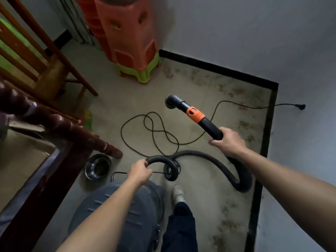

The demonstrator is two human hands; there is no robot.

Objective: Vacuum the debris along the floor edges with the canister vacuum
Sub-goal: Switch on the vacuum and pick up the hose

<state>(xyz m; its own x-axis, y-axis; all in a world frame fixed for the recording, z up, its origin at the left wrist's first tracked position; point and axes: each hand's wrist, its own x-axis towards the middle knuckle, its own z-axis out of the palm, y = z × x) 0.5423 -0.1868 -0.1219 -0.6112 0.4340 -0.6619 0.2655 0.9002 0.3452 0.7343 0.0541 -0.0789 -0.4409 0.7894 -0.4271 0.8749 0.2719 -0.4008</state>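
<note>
My right hand grips the black vacuum wand, which has an orange collar and ends in a round black nozzle held above the floor. My left hand holds the ribbed black hose, which loops across the floor to the right and back under my right arm. The grey canister vacuum sits low between my arms. Brownish debris is scattered along the black baseboard at the far and right walls.
A black power cord lies in loops on the floor and runs to a plug at the right wall. Stacked orange and green plastic stools stand in the far corner. Wooden chair, dark furniture leg and a steel bowl are on the left.
</note>
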